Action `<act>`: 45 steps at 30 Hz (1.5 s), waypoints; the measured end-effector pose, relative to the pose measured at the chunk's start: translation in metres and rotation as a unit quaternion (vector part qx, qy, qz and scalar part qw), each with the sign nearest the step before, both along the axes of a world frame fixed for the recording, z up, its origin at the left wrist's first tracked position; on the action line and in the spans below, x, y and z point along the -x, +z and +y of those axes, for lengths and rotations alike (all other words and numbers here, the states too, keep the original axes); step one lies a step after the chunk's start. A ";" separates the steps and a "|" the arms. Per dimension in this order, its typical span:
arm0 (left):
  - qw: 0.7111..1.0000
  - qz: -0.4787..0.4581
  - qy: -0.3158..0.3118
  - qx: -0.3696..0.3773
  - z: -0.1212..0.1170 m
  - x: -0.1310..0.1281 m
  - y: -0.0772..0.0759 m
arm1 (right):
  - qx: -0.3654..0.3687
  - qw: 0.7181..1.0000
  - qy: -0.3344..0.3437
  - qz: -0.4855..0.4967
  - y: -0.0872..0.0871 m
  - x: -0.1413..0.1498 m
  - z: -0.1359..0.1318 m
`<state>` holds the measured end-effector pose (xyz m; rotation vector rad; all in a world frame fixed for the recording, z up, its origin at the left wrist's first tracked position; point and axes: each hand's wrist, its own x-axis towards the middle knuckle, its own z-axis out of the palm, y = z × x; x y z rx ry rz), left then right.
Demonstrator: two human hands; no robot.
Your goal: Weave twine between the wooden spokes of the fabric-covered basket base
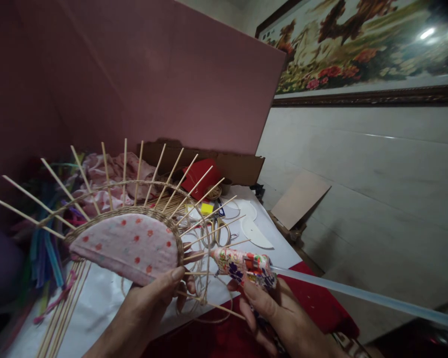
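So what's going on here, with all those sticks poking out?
Somebody's left hand is holding a half-round piece covered in pink flowery cloth, with thin sticks fanning out from its braided edge. A thin cord curves across them. The right hand holds a flower-patterned glue gun, its tip close to the cord; I can't tell if they touch. Scissors lie on the white surface beyond.

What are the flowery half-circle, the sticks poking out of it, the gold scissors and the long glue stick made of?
Flowery half-circle: probably matte cotton, with soft creases.
Sticks: bamboo or wood, pale and dull.
Gold scissors: handles look like shiny metal, though coated plastic is possible.
Long glue stick: likely smooth plastic-like glue, milky and translucent.
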<state>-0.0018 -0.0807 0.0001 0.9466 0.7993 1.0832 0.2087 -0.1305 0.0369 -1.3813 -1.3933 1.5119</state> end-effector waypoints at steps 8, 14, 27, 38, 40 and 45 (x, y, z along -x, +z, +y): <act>0.999 -0.033 0.008 0.020 -0.004 -0.004 0.011 | 0.018 0.999 -0.020 0.036 0.000 0.006 -0.001; 0.995 -0.055 0.065 0.058 -0.004 -0.007 0.015 | -0.002 0.999 -0.042 0.008 0.004 0.000 -0.007; 0.999 -0.037 0.009 0.030 -0.003 -0.003 0.009 | -0.105 0.976 -0.142 0.127 -0.008 0.029 0.000; 0.997 -0.064 0.021 0.022 -0.008 -0.008 0.017 | -0.087 0.976 -0.125 0.153 -0.010 0.036 0.001; 0.997 -0.065 0.014 0.024 -0.008 -0.008 0.016 | -0.091 0.977 -0.118 0.153 -0.013 0.036 0.002; 0.997 -0.067 -0.008 0.023 -0.010 -0.008 0.020 | -0.096 0.976 -0.121 0.152 -0.016 0.037 0.003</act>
